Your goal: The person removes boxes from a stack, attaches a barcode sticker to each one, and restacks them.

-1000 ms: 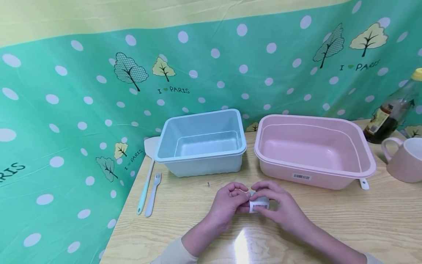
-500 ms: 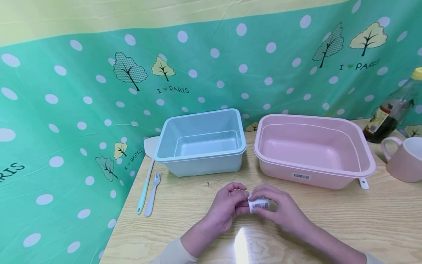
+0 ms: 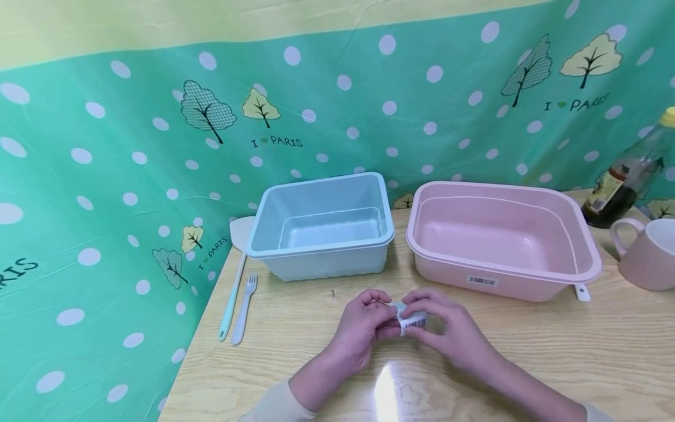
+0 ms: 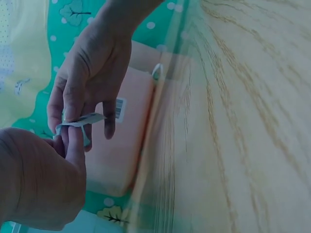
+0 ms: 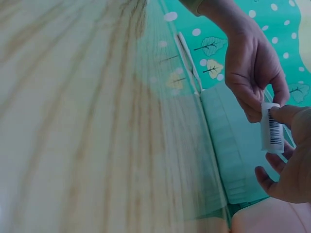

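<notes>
Between the two hands is a small pale-blue item (image 3: 405,308) with a white barcode label (image 3: 415,322); its kind is not clear. From the left, my left hand (image 3: 361,328) pinches its end between thumb and fingers. My right hand (image 3: 450,325) pinches the other side, thumb below and fingers above. In the left wrist view the label (image 4: 87,119) looks like a thin strip with one end sticking out. Seen from the right wrist, the label (image 5: 272,128) is curved, and the right thumb covers part of it. Fingers hide much of the item.
Behind the hands stand a light-blue basin (image 3: 321,264) and a pink basin (image 3: 506,281). A white-headed spatula (image 3: 232,299) and a fork (image 3: 244,310) lie at left. A sauce bottle (image 3: 612,193) and a pink mug (image 3: 651,258) stand at right. A white handle end (image 3: 582,292) pokes from under the pink basin.
The labelled item has turned in the fingers: the barcode face is more tilted and more of the pale-blue top shows. Both hands stay in nearly the same place.
</notes>
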The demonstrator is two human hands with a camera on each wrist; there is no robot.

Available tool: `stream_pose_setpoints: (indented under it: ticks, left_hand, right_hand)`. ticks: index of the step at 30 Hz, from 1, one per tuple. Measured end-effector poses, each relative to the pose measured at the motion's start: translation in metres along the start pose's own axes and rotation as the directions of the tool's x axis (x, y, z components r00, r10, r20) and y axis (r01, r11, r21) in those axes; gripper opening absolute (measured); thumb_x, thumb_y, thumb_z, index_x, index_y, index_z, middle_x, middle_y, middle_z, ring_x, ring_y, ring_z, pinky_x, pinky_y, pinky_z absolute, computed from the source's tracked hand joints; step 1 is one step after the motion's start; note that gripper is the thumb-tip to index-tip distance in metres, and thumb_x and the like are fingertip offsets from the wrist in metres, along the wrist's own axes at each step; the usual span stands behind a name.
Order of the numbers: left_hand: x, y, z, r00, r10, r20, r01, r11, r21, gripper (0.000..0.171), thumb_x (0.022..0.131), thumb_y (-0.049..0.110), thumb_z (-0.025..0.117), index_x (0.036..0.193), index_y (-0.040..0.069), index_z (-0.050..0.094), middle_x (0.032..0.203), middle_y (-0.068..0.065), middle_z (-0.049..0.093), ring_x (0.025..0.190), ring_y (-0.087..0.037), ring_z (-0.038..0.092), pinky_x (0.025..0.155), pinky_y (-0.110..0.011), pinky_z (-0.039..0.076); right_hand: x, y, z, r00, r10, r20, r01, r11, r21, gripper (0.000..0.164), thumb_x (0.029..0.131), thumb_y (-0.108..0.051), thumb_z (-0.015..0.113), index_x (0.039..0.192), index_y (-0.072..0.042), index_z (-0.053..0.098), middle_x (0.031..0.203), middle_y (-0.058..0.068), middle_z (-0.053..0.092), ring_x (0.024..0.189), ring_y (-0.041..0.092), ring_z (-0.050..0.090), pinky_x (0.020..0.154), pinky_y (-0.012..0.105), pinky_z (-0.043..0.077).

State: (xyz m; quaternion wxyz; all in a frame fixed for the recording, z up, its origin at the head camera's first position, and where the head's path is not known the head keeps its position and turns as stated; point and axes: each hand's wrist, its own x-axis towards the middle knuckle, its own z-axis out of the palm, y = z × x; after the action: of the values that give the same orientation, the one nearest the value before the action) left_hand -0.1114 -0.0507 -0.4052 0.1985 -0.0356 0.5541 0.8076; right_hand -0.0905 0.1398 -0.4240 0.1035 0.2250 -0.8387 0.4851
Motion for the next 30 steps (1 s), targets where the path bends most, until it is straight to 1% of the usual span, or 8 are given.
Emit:
stream_pose_setpoints:
  ticks: [2, 6, 10, 13, 16, 22, 27, 30]
  left_hand:
    - [-0.0002, -0.0005, -0.0004, 1.000, -0.011, 0.006, 0.011, 1.000, -0.006, 0.023, 0.086, -0.005, 0.065, 0.107, -0.005, 0.053, 0.081, -0.008, 0.067, 0.074, -0.018, 0.070, 0.068, -0.026, 0.060]
    - [-0.0014, 0.0001, 0.0001, 1.000, -0.023, 0.002, 0.023, 1.000, -0.011, 0.021, 0.087, -0.004, 0.065, 0.105, -0.002, 0.054, 0.082, -0.007, 0.067, 0.078, -0.020, 0.071, 0.070, -0.027, 0.060]
    - [-0.0041, 0.0020, 0.0019, 0.999, -0.033, -0.010, 0.033, 0.999, -0.015, 0.018, 0.088, -0.003, 0.065, 0.102, 0.001, 0.055, 0.084, -0.008, 0.066, 0.079, -0.020, 0.070, 0.071, -0.028, 0.060]
    - [-0.0060, 0.0023, 0.0032, 0.999, -0.049, -0.003, 0.049, 0.998, -0.027, 0.017, 0.088, -0.003, 0.064, 0.100, 0.003, 0.054, 0.087, -0.010, 0.065, 0.078, -0.018, 0.069, 0.074, -0.029, 0.060]
    - [-0.0066, 0.0018, 0.0040, 0.999, -0.053, 0.000, 0.053, 0.998, -0.045, 0.018, 0.088, -0.003, 0.063, 0.101, 0.002, 0.053, 0.088, -0.011, 0.064, 0.078, -0.018, 0.069, 0.076, -0.031, 0.060]
    - [-0.0075, 0.0033, 0.0054, 1.000, -0.023, -0.020, 0.022, 0.999, -0.042, 0.018, 0.091, -0.004, 0.062, 0.105, -0.001, 0.052, 0.082, -0.009, 0.065, 0.073, -0.018, 0.070, 0.071, -0.028, 0.060]
    - [-0.0087, 0.0043, 0.0063, 1.000, 0.006, -0.022, -0.006, 1.000, -0.008, 0.018, 0.091, -0.005, 0.062, 0.105, -0.002, 0.052, 0.081, -0.008, 0.065, 0.071, -0.017, 0.070, 0.069, -0.026, 0.060]
    - [-0.0092, 0.0047, 0.0063, 1.000, 0.012, -0.021, -0.012, 1.000, 0.011, 0.018, 0.090, -0.005, 0.063, 0.105, -0.004, 0.052, 0.082, -0.009, 0.065, 0.072, -0.016, 0.070, 0.069, -0.026, 0.060]
  right_hand:
    - [0.0003, 0.0002, 0.0001, 1.000, -0.013, -0.007, 0.014, 1.000, 0.004, 0.041, 0.074, 0.000, 0.087, 0.099, -0.030, 0.073, 0.121, -0.008, 0.065, 0.114, 0.017, 0.061, 0.100, 0.031, 0.048]
    - [0.0012, 0.0001, -0.0003, 0.997, -0.077, -0.022, 0.077, 0.997, 0.004, 0.039, 0.075, -0.001, 0.087, 0.099, -0.028, 0.074, 0.120, -0.004, 0.066, 0.112, 0.020, 0.062, 0.099, 0.026, 0.048]
    - [0.0015, 0.0006, -0.0008, 0.990, -0.141, -0.029, 0.141, 0.990, 0.006, 0.039, 0.074, -0.001, 0.087, 0.099, -0.028, 0.073, 0.120, -0.002, 0.066, 0.111, 0.020, 0.062, 0.100, 0.021, 0.045]
    - [0.0015, 0.0014, -0.0004, 0.987, -0.158, -0.027, 0.158, 0.987, 0.013, 0.041, 0.072, 0.001, 0.088, 0.097, -0.028, 0.072, 0.120, -0.002, 0.065, 0.109, 0.019, 0.062, 0.100, 0.018, 0.042]
    - [0.0015, 0.0015, -0.0001, 0.987, -0.158, -0.028, 0.158, 0.987, 0.020, 0.044, 0.071, 0.005, 0.086, 0.097, -0.027, 0.073, 0.118, -0.003, 0.065, 0.108, 0.017, 0.063, 0.099, 0.017, 0.043]
    - [0.0010, 0.0017, -0.0006, 0.987, -0.157, -0.033, 0.157, 0.987, 0.012, 0.044, 0.073, 0.003, 0.086, 0.103, -0.027, 0.075, 0.118, -0.006, 0.066, 0.108, 0.017, 0.062, 0.097, 0.020, 0.047]
    - [0.0017, 0.0019, -0.0011, 0.982, -0.186, -0.041, 0.186, 0.983, 0.008, 0.042, 0.073, 0.002, 0.086, 0.101, -0.028, 0.074, 0.119, -0.004, 0.065, 0.109, 0.018, 0.062, 0.098, 0.017, 0.045]
    - [0.0022, 0.0021, -0.0011, 0.978, -0.205, -0.042, 0.205, 0.979, 0.016, 0.043, 0.073, 0.004, 0.086, 0.100, -0.027, 0.073, 0.119, -0.002, 0.065, 0.109, 0.019, 0.062, 0.099, 0.016, 0.043]
